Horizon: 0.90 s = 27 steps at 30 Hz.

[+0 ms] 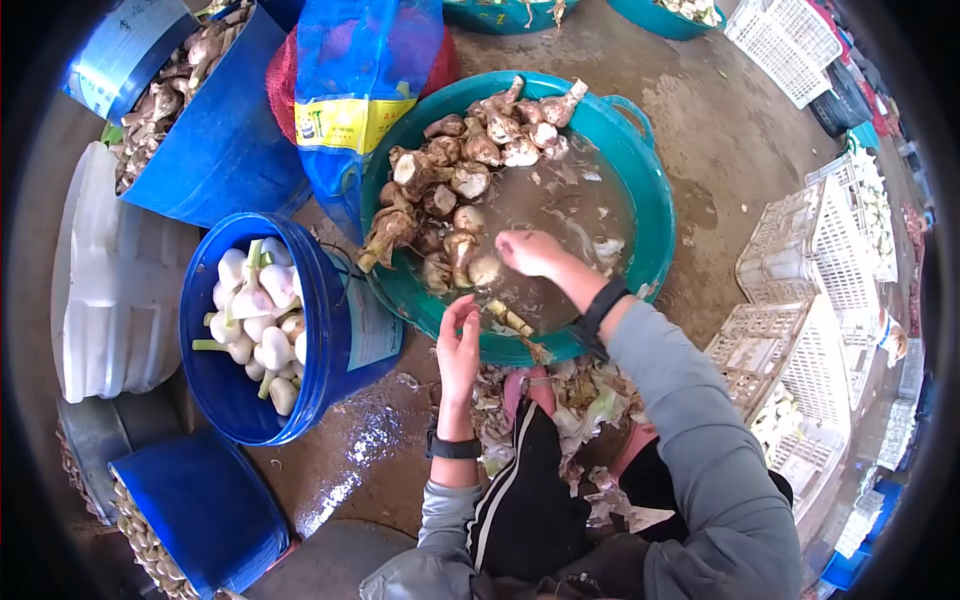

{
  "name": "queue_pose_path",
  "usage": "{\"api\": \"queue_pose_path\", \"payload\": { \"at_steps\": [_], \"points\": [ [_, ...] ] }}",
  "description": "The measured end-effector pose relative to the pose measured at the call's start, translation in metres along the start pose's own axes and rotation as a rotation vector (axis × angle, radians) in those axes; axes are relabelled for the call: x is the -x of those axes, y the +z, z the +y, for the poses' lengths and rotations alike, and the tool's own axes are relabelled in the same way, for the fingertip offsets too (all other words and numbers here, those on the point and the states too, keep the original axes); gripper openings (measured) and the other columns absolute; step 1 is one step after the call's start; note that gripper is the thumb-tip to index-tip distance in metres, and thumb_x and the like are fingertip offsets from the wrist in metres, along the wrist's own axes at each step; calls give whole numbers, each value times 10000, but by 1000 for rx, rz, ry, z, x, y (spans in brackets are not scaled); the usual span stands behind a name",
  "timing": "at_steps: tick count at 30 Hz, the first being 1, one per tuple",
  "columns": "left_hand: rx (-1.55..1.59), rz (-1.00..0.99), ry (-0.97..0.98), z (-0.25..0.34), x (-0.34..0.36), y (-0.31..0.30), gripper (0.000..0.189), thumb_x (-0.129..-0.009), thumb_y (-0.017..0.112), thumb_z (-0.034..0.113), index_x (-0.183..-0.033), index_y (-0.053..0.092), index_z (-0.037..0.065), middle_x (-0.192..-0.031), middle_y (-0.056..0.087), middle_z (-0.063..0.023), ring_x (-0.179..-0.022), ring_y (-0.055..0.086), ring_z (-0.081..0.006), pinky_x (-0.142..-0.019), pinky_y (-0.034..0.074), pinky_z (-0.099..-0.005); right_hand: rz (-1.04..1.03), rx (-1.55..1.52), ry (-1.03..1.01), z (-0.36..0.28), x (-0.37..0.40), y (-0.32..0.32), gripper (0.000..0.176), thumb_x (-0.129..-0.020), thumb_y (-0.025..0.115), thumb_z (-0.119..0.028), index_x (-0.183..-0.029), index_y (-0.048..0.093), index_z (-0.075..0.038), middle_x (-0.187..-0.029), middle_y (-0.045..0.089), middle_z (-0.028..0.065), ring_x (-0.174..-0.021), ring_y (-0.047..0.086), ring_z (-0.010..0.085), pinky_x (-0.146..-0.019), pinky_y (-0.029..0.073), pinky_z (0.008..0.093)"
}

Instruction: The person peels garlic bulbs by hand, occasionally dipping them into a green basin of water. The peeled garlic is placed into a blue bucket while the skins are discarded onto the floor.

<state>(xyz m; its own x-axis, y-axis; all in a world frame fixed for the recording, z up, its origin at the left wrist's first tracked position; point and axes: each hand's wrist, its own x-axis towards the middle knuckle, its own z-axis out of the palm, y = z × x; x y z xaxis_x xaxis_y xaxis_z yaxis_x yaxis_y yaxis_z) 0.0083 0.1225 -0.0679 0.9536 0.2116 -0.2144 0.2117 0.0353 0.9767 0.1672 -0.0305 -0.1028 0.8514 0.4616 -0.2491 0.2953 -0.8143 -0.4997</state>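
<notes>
Before me a green basin (655, 215) holds murky water (545, 215) and a heap of unpeeled, muddy garlic bulbs (480, 148). My right hand (530, 253) is over the water beside the nearest bulbs, fingers curled closed; anything inside them is hidden. At the basin's near rim, my left hand (459, 345) is raised with fingers loosely bent and nothing visible in it. A cut piece of garlic stalk (510, 318) lies just inside the rim, between the two hands. To the left, a blue bucket (355, 320) contains peeled white garlic bulbs (262, 310).
Blue tubs (225, 150) of unpeeled garlic stand at upper left, near a blue-and-yellow bag (360, 80). Garlic skins (590, 400) litter the floor around my legs. White plastic crates (785, 245) line the right side. A tipped blue bucket (205, 510) lies at lower left.
</notes>
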Motion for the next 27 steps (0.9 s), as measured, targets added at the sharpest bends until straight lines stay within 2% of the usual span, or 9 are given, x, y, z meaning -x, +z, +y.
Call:
{"api": "queue_pose_path", "payload": {
  "at_steps": [8,11,12,13,15,18,24,25,27],
  "points": [
    [127,14,-89,-8,1,-12,313,-945,475,194,-1222,494,51,-1079,567,-81,-928,566,-148,-799,460,-273,-367,121,-45,-2,-21,96,547,-737,648,-307,-1202,518,-50,-1242,524,192,-1128,528,317,-903,450,389],
    [84,78,-80,-16,1,-10,373,-951,473,222,-1279,429,50,-1091,548,-81,-933,566,-154,-765,481,-266,-269,-615,25,-19,13,33,441,-789,660,-221,-1188,517,-100,-1098,596,162,-984,589,233,-849,474,336],
    [95,86,-82,-12,0,-4,373,-951,473,222,-1279,429,50,-1091,548,-81,-933,566,-154,-765,481,-266,-136,-677,6,-29,25,19,439,-802,650,-184,-1183,472,-57,-1119,575,189,-1036,567,292,-890,438,356],
    [86,72,-32,0,3,5,399,-952,475,239,-1295,401,48,-1107,540,-83,-948,565,-158,-768,484,-266,28,-738,-199,-28,38,15,478,-832,623,-166,-1229,382,-53,-1122,558,178,-1039,553,290,-906,432,361],
    [175,-46,10,29,11,20,465,-952,482,273,-1327,335,42,-1171,508,-93,-1006,552,-167,-800,487,-277,-39,-1120,-151,-62,86,-29,418,-894,537,-99,-1247,320,-39,-1085,536,145,-1032,531,218,-857,462,318],
    [380,-11,123,50,26,44,445,-947,493,236,-1319,351,37,-1205,494,-86,-1029,533,-160,-834,477,-280,301,-830,-141,-78,131,-46,294,-905,520,-118,-1178,441,-43,-1038,609,180,-955,624,249,-800,493,335],
    [190,-82,173,47,39,52,433,-938,504,199,-1313,365,33,-1155,527,-75,-989,542,-142,-789,482,-257,425,-479,-48,-82,174,-83,235,-844,568,-111,-1065,621,-54,-951,655,150,-825,650,296,-723,518,346],
    [270,-72,94,51,40,54,437,-864,550,72,-1275,420,2,-1181,495,-121,-1050,517,-195,-896,431,-307,410,-471,-30,-77,177,-82,224,-835,570,-100,-1041,644,-55,-941,657,148,-826,647,294,-713,517,339],
    [128,-62,137,51,41,54,441,-854,570,87,-1266,434,7,-1164,504,-127,-1041,526,-207,-884,438,-313,426,-432,-44,-71,180,-84,221,-830,575,-97,-1034,646,-52,-931,658,149,-819,648,292,-704,517,341]
  ]
}}
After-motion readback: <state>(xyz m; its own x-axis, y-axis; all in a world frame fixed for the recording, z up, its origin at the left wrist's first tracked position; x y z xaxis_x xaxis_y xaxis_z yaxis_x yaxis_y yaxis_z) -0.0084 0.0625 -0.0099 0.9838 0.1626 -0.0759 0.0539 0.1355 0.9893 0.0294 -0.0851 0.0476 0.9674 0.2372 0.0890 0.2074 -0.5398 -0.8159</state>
